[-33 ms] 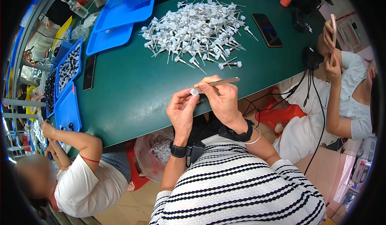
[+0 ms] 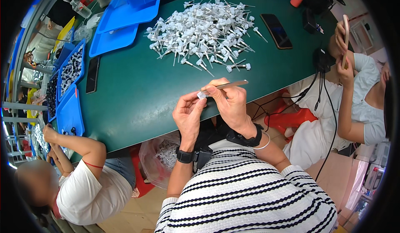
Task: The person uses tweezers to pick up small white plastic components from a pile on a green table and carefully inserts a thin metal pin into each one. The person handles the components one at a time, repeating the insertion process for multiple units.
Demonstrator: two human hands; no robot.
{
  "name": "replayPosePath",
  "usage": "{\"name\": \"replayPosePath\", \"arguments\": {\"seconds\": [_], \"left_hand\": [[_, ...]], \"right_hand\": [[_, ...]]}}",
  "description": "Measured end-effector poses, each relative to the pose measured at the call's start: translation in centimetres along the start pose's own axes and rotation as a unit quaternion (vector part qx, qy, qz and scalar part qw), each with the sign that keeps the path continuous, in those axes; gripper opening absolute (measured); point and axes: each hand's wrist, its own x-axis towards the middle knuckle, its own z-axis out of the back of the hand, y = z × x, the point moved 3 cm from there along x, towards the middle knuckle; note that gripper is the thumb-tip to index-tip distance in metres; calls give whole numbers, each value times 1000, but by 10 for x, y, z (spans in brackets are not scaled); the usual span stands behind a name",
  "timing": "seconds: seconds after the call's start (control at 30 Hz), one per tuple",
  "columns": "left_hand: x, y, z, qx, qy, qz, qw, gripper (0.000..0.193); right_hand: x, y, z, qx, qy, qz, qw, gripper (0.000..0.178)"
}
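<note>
Between the thumb and fingers of my left hand (image 2: 189, 113) is a small white plastic part (image 2: 202, 95), held just over the table's near edge. My right hand (image 2: 229, 104) is closed around a pair of metal tweezers (image 2: 235, 84), whose wide end sticks out to the right. The tweezers' tips reach toward the white part; whether they grip it is hidden by my fingers. Beyond my hands lies a large heap of white-headed parts with thin metal shafts (image 2: 204, 31). A few of these lie loose at the heap's near edge.
Blue trays (image 2: 112, 41) stand at the back left. A dark phone (image 2: 276, 31) and a second phone (image 2: 93, 74) lie on the green table (image 2: 129, 104). Black cables (image 2: 323, 87) hang at the right edge. A plastic-lined bin (image 2: 154, 166) stands below. People sit on both sides.
</note>
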Motion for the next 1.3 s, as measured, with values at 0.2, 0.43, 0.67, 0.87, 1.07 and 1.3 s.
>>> {"name": "replayPosePath", "arguments": {"seconds": [0.2,0.43,0.67,0.87,1.07,1.3], "left_hand": [[0,-1,1,7,1,2,1000,21],[-1,0,3,13,2,1,1000,22],[2,5,4,-14,-3,4,1000,22],[0,-1,6,-55,45,32,997,25],[-7,-19,13,-78,38,43,995,30],[-6,-17,14,-56,52,36,996,30]], "right_hand": [[1,1,-1,-7,6,5,1000,14],[9,12,1,-32,45,-13,998,16],[15,22,4,-102,69,13,992,15],[26,41,33,-63,40,1,997,10],[0,150,238,90,-320,366,869,37],[23,79,80,101,-51,115,987,22]]}}
